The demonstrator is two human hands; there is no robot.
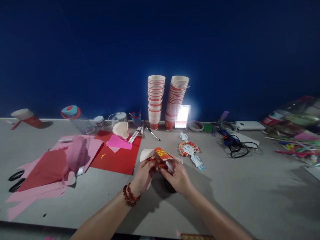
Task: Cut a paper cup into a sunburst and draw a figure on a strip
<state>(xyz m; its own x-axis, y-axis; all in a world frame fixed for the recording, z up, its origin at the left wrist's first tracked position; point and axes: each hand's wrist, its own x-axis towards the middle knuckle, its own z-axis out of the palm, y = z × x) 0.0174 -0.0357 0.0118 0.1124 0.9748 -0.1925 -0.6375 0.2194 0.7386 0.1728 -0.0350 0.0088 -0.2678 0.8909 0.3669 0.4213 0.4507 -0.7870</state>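
Between both hands, above the middle of the table, is a cut-open paper cup [163, 153], red and orange with yellow lettering and a white inside. My left hand [143, 175], with red bead bracelets at its wrist, has its fingers closed on the cup's left side. My right hand [179, 176] grips the right side, and a slim white piece [170, 166] shows by its fingers; its kind is unclear. A dark round object [171, 186] is partly hidden beneath the right hand. Right of the cup lie paper cut-outs: a drawn face [188, 149] with a red fringe and a small white-blue figure [197, 161].
Two tall stacks of paper cups [156, 96] stand against the blue wall beside a bright blurred screen [182, 116]. Red paper [120, 165], pink sheets and black-handled scissors [16, 181] lie left. Markers [135, 135], a black cable [237, 148] and bottles [277, 118] sit farther back.
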